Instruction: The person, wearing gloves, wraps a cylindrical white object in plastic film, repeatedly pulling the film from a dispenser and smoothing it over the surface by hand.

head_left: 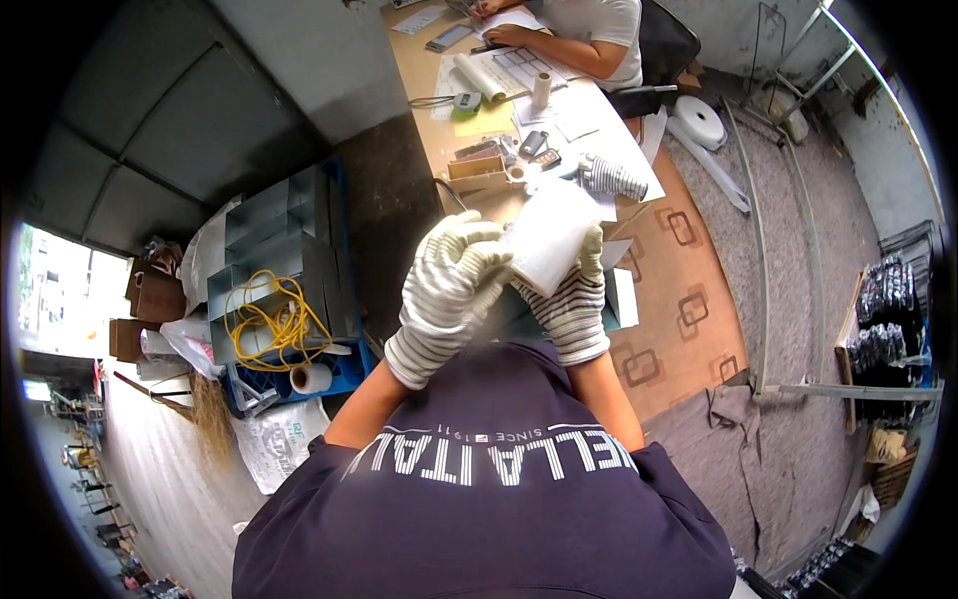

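Note:
A white rectangular block [552, 236], smooth and brightly lit, is held tilted in front of my chest at the table's near end. I cannot make out whether it is a box or a stack. My right hand [571, 314], in a striped knitted glove, grips it from below and along its right side, thumb up at the edge. My left hand [449, 290], in the same kind of glove, has its fingers bent together against the block's left edge; their tips are slightly blurred. Just beyond the block, another striped glove [611, 178] lies on the table.
The table [424, 75] carries papers, a tape measure [466, 104], a small cardboard box [477, 172] and a key fob [533, 144]. A seated person [589, 40] works at its far side. Left are grey metal trays [289, 215] with a yellow cord [274, 317]; right, a white roll [699, 122].

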`<state>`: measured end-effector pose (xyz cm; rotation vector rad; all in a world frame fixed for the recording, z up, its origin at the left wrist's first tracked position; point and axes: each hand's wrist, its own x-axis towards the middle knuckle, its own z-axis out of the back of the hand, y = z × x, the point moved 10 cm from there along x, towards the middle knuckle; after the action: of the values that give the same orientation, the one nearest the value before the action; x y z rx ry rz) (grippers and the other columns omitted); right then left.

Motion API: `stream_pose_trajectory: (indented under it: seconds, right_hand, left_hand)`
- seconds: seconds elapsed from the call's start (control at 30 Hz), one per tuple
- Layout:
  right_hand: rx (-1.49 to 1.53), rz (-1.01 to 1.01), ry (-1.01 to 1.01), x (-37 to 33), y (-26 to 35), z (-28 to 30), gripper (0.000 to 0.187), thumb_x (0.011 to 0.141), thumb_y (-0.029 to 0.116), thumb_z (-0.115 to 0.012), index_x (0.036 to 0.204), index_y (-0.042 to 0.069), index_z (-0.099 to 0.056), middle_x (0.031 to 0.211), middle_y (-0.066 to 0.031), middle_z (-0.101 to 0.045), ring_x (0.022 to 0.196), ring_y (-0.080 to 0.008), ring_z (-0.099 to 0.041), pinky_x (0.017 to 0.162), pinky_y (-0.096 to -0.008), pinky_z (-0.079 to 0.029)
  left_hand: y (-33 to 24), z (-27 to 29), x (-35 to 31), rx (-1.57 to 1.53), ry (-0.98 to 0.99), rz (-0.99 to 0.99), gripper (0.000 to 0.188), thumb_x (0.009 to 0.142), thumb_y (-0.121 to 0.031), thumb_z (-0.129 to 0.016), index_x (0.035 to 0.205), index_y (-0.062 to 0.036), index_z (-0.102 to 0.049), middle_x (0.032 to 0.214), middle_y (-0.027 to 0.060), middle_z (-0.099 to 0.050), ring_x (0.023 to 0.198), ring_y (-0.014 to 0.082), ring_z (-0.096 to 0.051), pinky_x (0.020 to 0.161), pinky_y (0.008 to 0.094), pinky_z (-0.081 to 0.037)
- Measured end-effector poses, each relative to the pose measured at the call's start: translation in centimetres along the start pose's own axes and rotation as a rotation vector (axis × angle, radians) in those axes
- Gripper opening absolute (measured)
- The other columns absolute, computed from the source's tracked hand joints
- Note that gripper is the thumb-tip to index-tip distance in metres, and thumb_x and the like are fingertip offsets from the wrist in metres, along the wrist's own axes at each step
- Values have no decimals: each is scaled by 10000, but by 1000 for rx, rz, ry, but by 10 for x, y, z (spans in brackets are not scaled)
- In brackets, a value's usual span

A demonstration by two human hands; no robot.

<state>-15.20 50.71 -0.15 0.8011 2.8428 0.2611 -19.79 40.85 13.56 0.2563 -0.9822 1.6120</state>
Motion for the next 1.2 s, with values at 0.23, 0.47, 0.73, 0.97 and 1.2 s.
stream_pose_trajectory:
  seconds: [0.23,0.47,0.73,0.97,1.2]
  right_hand:
    - [-33,5,24,-1,-1,2,696,769,463,-653,1266,50,-397,1176,-129,-517,1079,-290,-521,915,-452,-453]
    - [-42,16,51,-8,2,-4,580,784,338,-680,1228,38,-457,1166,-89,-548,1089,-247,-524,959,-415,-423]
    - [-148,147,-19,-12,15,10,554,802,338,-660,1242,81,-444,1186,-56,-521,1107,-227,-504,954,-423,-421]
    - [-440,298,47,-12,27,26,420,766,140,-619,1163,108,-487,1025,-17,-553,864,-134,-548,743,-278,-473]
    - [-705,317,205,-26,26,-24,774,591,29,-769,1253,129,-382,1164,-57,-520,1076,-186,-505,924,-350,-427]
  left_hand:
    - [5,13,-2,-283,30,108,206,711,88,-615,873,-40,-606,802,78,-594,705,194,-599,614,280,-476]
    - [-11,37,0,-148,-5,-23,144,763,83,-580,846,-34,-587,825,88,-579,709,169,-584,615,251,-477]
    - [81,26,-26,-469,-72,599,444,898,-428,-488,1138,-56,-508,957,29,-547,854,95,-534,751,239,-456]
    - [82,-55,-59,-984,366,964,467,845,-433,-571,1126,-62,-538,906,16,-581,791,82,-547,719,239,-461]
    - [78,-65,-61,-1013,425,902,293,772,-214,-693,989,-40,-600,745,-21,-587,608,33,-486,563,183,-392]
